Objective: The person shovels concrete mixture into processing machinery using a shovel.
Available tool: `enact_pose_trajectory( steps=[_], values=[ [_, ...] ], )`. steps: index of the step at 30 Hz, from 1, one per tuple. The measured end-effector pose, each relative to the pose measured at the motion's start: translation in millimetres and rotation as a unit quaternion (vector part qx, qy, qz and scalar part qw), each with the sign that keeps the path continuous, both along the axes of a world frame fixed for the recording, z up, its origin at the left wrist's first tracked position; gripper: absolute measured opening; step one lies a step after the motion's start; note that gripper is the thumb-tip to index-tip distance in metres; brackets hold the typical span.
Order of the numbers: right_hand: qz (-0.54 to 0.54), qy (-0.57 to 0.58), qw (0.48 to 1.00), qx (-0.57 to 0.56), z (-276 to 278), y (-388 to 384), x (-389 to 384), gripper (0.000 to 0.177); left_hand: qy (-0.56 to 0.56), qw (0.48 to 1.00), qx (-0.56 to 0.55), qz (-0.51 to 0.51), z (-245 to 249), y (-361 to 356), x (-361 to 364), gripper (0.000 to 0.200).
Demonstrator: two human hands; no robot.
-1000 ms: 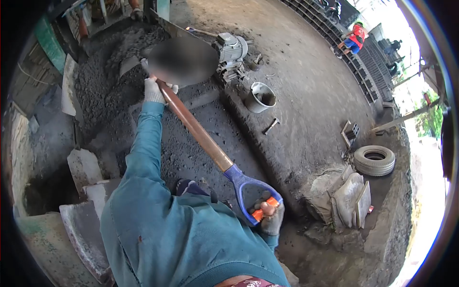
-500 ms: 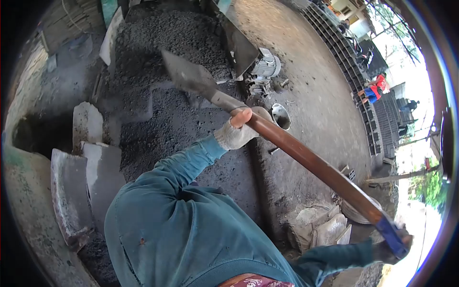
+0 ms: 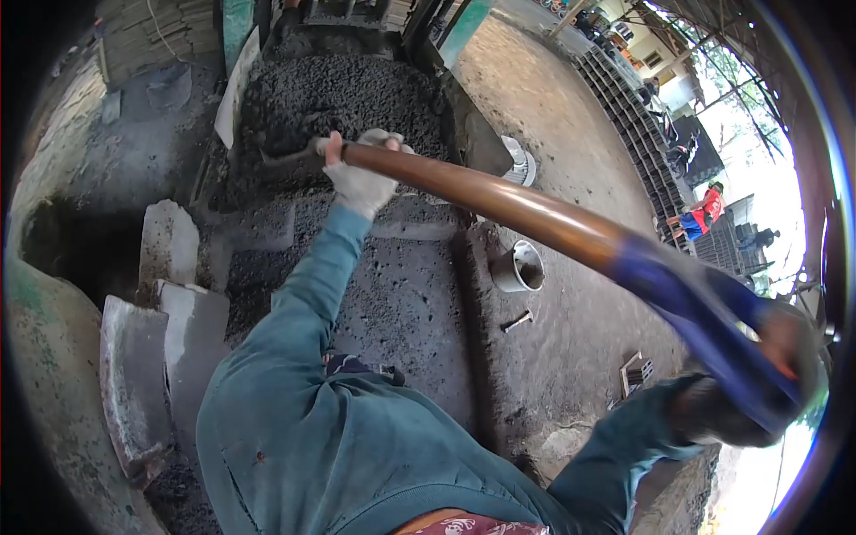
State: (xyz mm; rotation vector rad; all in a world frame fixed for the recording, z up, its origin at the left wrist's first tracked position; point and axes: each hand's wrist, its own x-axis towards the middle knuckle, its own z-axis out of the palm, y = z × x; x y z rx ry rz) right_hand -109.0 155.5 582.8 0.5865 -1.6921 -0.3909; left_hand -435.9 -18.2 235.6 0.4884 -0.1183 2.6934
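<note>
Both my hands are on a long-handled shovel (image 3: 499,198), which slants across the view with its brown shaft rising to the right. My left hand (image 3: 361,174), in a pale glove with bare fingertips, is closed round the shaft low down, near the blade. The blade is turned almost edge-on, overlapping the dark, lumpy, damp mix (image 3: 357,94). Close to the camera, my right hand (image 3: 736,392), in a dark covering and blurred, grips the blue handle end.
A white bucket (image 3: 517,267) and a hammer (image 3: 517,321) are on the ground right of the pit's edge. Curved slabs (image 3: 134,374) lean at the left, beside a dark hole (image 3: 85,250). A motor (image 3: 519,162) sits behind the shaft. Farther right, a person in red (image 3: 704,214) is beside stacked blocks.
The shovel blade has turned from face-on to nearly edge-on over the mix. My left hand has moved forward and left; the handle end has come up closer to the camera with my right hand.
</note>
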Motion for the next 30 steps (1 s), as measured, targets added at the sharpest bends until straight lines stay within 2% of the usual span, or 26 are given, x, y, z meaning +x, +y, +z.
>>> enact_pose_trajectory(
  steps=[3, 4, 5, 6, 7, 8, 9, 11, 12, 13, 14, 16, 17, 18, 20, 21, 22, 24, 25, 26, 27, 29, 30],
  values=[
    [-0.142, -0.013, 0.980, -0.142, -92.5, 19.7, -8.3, 0.012, -0.072, 0.995, -0.054, -0.031, -47.7, 9.5, -60.9, 0.071],
    [-0.185, -0.020, 0.962, -0.198, -123.8, 43.9, -0.8, 0.009, -0.093, 0.992, -0.075, -0.031, -42.2, 12.8, -57.8, 0.058],
    [-0.194, -0.041, 0.934, -0.298, -164.1, 67.1, 4.4, 0.013, -0.169, 0.979, -0.108, -0.029, -28.5, 15.6, -56.1, 0.049],
    [-0.158, -0.052, 0.801, -0.575, -233.4, 114.0, 13.8, 0.016, -0.244, 0.959, -0.142, -0.029, -19.3, 21.9, -55.6, 0.042],
    [-0.172, -0.088, 0.743, -0.641, -285.6, 141.2, 21.0, 0.009, -0.227, 0.965, -0.122, -0.047, -31.5, 33.0, -56.9, 0.035],
    [-0.191, -0.125, 0.678, -0.699, -337.3, 168.1, 28.0, 0.010, -0.207, 0.971, -0.103, -0.066, -43.9, 42.8, -52.6, 0.029],
    [-0.139, -0.175, 0.601, -0.767, -376.3, 182.7, 45.0, 0.013, -0.163, 0.977, -0.121, -0.067, -38.8, 46.2, -21.2, 0.029],
    [-0.044, -0.227, 0.381, -0.895, -447.0, 201.5, 96.1, 0.012, -0.054, 0.986, -0.137, -0.081, -34.6, 41.7, 52.3, 0.027],
    [-0.016, -0.266, 0.244, -0.932, -482.2, 228.2, 134.7, 0.014, 0.004, 0.986, -0.131, -0.102, -45.1, 41.0, 92.8, 0.026],
    [-0.082, -0.294, 0.220, -0.927, -502.9, 239.5, 172.1, 0.014, 0.061, 0.984, -0.131, -0.103, -54.1, 38.0, 132.5, 0.025],
    [-0.145, -0.318, 0.193, -0.917, -517.6, 245.9, 207.5, 0.022, 0.119, 0.978, -0.132, -0.108, -62.4, 35.5, 171.8, 0.023],
    [-0.252, -0.426, 0.214, -0.842, -526.7, 258.3, 263.4, 0.021, 0.153, 0.954, -0.240, -0.093, -101.6, 25.5, 241.1, 0.022],
    [-0.298, -0.477, 0.223, -0.796, -527.1, 262.6, 284.4, 0.021, 0.049, 0.947, -0.300, -0.105, -121.5, 22.1, 277.4, 0.022],
    [-0.272, -0.452, 0.258, -0.809, -531.7, 262.9, 302.1, 0.023, -0.057, 0.925, -0.357, -0.115, -142.4, 17.7, 308.9, 0.021],
    [-0.219, -0.399, 0.324, -0.829, -542.5, 265.3, 334.3, 0.029, -0.217, 0.891, -0.388, -0.088, -183.9, 4.7, 355.8, 0.018],
    [-0.189, -0.436, 0.295, -0.829, -549.1, 273.4, 346.3, 0.042, -0.294, 0.860, -0.414, -0.046, -202.5, 1.9, 373.2, 0.019],
    [-0.145, -0.454, 0.289, -0.830, -545.7, 263.4, 351.7, 0.045, -0.366, 0.822, -0.436, -0.004, -213.4, -2.0, 386.8, 0.020],
    [-0.055, -0.492, 0.283, -0.821, -521.0, 233.9, 341.4, 0.051, -0.489, 0.705, -0.509, 0.074, -206.4, -11.4, 400.5, 0.026],
    [-0.108, -0.611, 0.432, -0.654, -516.9, 236.6, 340.6, 0.055, -0.504, 0.662, -0.544, 0.106, -208.4, -18.3, 403.2, 0.028],
    [-0.130, -0.653, 0.429, -0.610, -523.3, 234.8, 341.9, 0.053, -0.516, 0.617, -0.578, 0.137, -210.1, -22.6, 401.4, 0.029],
    [-0.142, -0.655, 0.429, -0.606, -529.0, 229.1, 341.8, 0.053, -0.531, 0.538, -0.635, 0.159, -212.1, -22.3, 396.4, 0.031],
    [-0.167, -0.647, 0.439, -0.600, -532.5, 215.1, 337.3, 0.048, -0.494, 0.608, -0.600, 0.164, -243.8, -14.2, 406.7, 0.033],
    [-0.171, -0.635, 0.465, -0.593, -561.1, 222.9, 349.6, 0.040, -0.473, 0.642, -0.581, 0.166, -262.9, -11.5, 410.8, 0.034]
  ],
)
